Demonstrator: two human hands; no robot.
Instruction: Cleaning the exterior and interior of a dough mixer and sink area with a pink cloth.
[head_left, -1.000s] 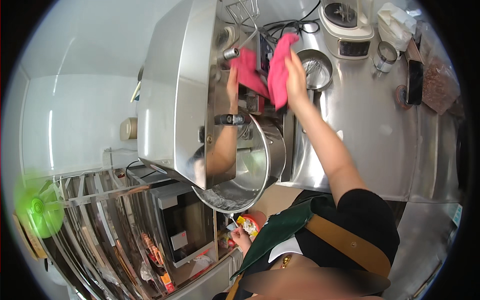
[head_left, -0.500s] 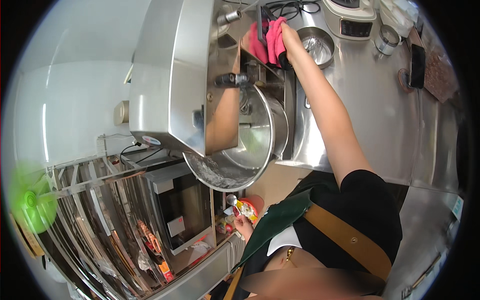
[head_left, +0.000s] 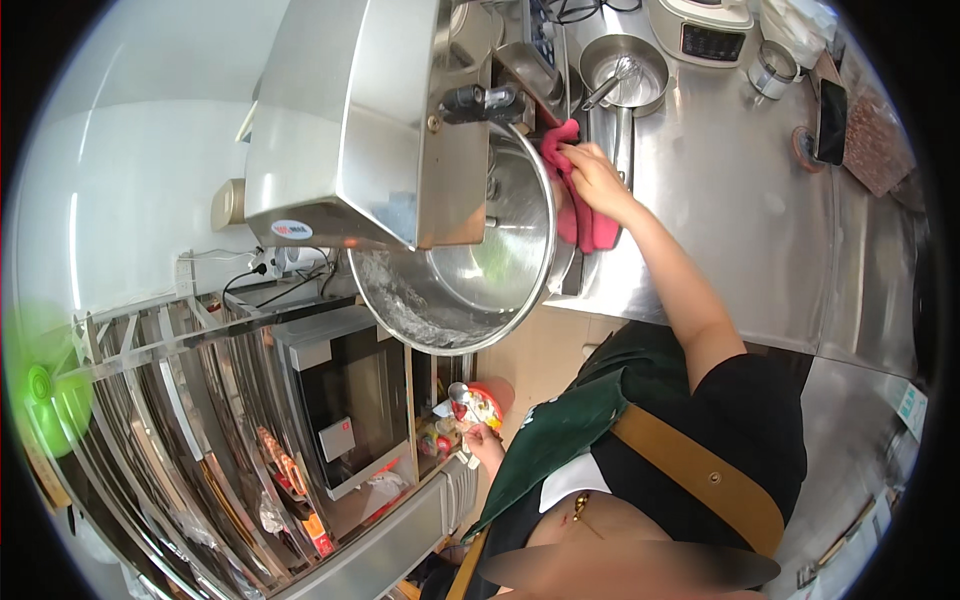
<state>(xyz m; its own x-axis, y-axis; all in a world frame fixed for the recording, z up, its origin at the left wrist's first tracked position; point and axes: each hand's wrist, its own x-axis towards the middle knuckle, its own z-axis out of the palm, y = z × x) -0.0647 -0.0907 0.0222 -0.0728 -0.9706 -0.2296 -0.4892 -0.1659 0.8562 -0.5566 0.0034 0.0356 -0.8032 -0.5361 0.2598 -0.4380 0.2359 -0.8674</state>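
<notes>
My right hand (head_left: 594, 175) is closed on a pink cloth (head_left: 597, 228), which hangs beside the rim of a large steel mixing bowl (head_left: 450, 335), below the mixer's controls. The stainless mixer body (head_left: 380, 130) stands over the bowl, which has whitish residue inside. My left hand (head_left: 483, 442) is low, below the bowl, closed on the handle of a metal spoon (head_left: 459, 392). Under the spoon is a red bin (head_left: 494, 390) with mixed wrappers or scraps. A steel pan with a whisk (head_left: 645, 85) sits just behind my right hand.
On the steel counter (head_left: 730, 250) are a cream-coloured appliance (head_left: 700, 25), a metal cup (head_left: 773, 70), a phone (head_left: 830, 120) and a bag (head_left: 875, 150). At lower left are a rack of trays (head_left: 170, 420), an oven (head_left: 350, 400) and a green fan (head_left: 50, 400).
My right hand with the pink cloth moved from the upper control panel down and toward me to beside the bowl's rim. My left hand stays low with the spoon. The view shifted slightly.
</notes>
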